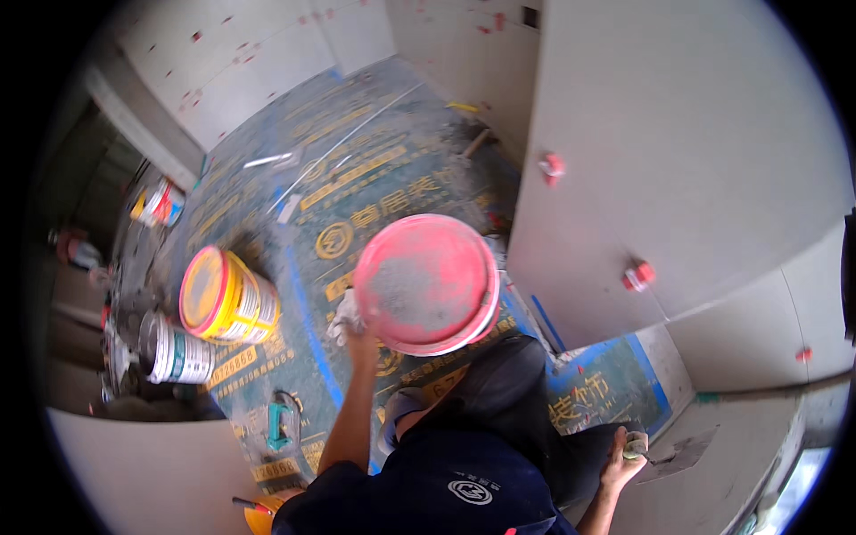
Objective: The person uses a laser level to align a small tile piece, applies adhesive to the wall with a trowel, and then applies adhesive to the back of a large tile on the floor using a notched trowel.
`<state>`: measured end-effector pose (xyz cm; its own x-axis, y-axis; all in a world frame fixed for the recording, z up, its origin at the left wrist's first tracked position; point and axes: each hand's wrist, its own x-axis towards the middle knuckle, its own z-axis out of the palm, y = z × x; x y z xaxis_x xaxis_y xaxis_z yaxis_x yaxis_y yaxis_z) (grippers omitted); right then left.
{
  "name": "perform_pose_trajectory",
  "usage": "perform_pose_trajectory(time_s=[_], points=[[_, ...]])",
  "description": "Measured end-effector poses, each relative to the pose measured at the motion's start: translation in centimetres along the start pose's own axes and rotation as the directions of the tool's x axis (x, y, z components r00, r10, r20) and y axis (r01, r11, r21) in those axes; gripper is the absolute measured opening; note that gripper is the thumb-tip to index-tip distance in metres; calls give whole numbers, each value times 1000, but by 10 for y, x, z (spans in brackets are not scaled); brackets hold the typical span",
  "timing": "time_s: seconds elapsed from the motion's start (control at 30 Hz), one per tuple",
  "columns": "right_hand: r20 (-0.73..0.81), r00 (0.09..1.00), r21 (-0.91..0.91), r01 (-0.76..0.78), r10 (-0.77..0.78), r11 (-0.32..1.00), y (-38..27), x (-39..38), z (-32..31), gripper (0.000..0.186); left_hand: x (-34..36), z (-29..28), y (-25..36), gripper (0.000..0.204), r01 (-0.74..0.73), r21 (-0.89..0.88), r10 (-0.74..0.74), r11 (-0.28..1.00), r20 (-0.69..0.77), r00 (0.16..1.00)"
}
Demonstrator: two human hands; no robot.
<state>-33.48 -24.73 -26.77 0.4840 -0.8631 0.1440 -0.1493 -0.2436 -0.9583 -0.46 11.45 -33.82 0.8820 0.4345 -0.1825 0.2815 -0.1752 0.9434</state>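
Note:
My left hand (358,328) is at the near-left edge of a bucket with a red, grey-smeared lid (419,276), beside a crumpled white cloth (343,312); its fingers are blurred, so I cannot make out whether they grip either. At lower right, my right hand (619,464) is closed round the pale handle of a trowel (682,453), whose flat blade points right. My dark-clad knee (508,374) is bent just below the bucket.
Yellow (241,303) and white (178,352) buckets stand left, more containers (159,203) behind. A teal-handled tool (281,423) lies on the printed floor covering (259,223), with pale strips (266,160) farther back. Tiled panels (695,160) with red levelling clips (638,275) rise at right.

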Motion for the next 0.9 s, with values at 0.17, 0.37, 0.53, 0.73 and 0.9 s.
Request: perform_pose_trajectory(time_s=[0.17,0.37,0.53,0.73,0.9], points=[[142,984,-180,132,-108,975,5,6,10,23,8,63,-19,47,-232,-182,200,956,-174,964],[184,967,-204,-140,178,969,-18,-22,30,22,160,16,-21,26,-249,132,245,959,42,969],[92,929,-98,-349,358,932,-57,-35,52,21,293,70,48,23,-691,211,536,691,492,686],[-91,930,-81,-363,355,928,-87,-71,60,17,361,170,110,35,-584,142,280,799,772,571],[-365,858,-63,-411,362,910,-119,-97,72,17,378,199,125,40,-667,173,265,724,824,501]])
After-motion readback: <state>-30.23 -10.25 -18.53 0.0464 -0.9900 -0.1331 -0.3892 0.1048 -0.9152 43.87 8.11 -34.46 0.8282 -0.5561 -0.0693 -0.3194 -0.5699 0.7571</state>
